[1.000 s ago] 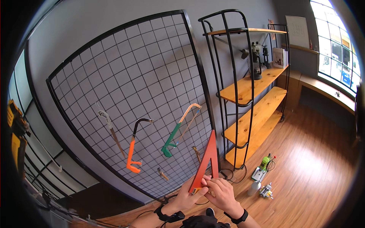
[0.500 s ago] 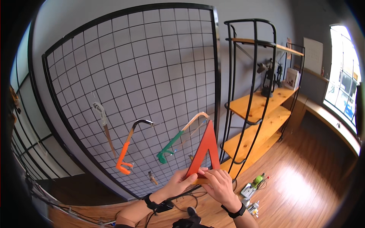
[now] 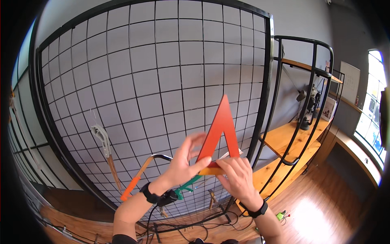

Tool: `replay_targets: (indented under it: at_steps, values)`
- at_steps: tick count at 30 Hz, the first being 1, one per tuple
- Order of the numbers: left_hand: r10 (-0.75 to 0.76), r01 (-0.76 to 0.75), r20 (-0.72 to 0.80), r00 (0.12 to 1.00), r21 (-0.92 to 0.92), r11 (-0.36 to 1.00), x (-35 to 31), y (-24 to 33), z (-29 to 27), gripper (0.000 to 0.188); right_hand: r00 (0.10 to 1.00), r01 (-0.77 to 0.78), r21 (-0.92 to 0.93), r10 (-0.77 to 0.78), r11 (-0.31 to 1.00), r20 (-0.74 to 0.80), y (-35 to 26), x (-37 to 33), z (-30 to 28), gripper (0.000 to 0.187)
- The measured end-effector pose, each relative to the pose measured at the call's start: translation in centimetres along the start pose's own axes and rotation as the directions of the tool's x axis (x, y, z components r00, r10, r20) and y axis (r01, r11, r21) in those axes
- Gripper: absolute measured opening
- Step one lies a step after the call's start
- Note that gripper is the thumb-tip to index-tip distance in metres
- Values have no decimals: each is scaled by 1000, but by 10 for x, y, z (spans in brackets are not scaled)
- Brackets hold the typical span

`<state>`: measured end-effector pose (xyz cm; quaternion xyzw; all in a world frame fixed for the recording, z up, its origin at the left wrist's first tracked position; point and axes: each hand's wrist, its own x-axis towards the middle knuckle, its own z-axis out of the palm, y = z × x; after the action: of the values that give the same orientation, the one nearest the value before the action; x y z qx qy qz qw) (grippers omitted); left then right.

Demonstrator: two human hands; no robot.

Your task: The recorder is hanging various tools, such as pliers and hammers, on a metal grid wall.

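Observation:
I hold a red triangular set square (image 3: 214,140) upright before the wire grid panel, its tip up and a yellow strip along its base. My left hand (image 3: 178,162) has its thumb on the lower left corner, its other fingers raised behind the long side and somewhat blurred. My right hand (image 3: 237,177) grips the lower right part, with the fingers curled over the base. Behind my hands, a hacksaw with a green handle (image 3: 187,188) hangs on the grid, partly hidden. An orange-handled hacksaw (image 3: 131,188) hangs left of it.
The black-framed wire grid panel (image 3: 154,73) fills the middle. A grey-handled saw (image 3: 106,146) hangs at its left. To the right stands a metal rack with wooden shelves (image 3: 284,138). Cables (image 3: 203,229) and a green tool (image 3: 281,215) lie on the wooden floor.
My view has shifted, and the grid looks nearer. The set square and both hands sit higher in the picture. My left fingers have lifted and spread apart behind the square.

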<state>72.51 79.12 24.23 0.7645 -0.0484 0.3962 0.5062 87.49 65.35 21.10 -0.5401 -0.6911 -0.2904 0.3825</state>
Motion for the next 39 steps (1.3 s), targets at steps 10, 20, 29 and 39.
replay_targets:
  at_steps: [10,20,29,39]
  values:
    - [-19,46,-177,984,149,988,132,41,-35,107,972,160,-70,-169,985,-165,53,80,12,48]
    - [-224,215,-302,927,-62,975,172,54,-35,30,953,241,-39,-244,970,-177,91,105,13,46]
    - [-259,250,-315,913,-70,966,176,61,-27,45,921,261,-119,-284,958,-266,106,120,7,46]
    - [-260,206,-293,920,-204,957,173,67,-24,59,889,299,-140,-328,944,-320,104,133,-2,34]
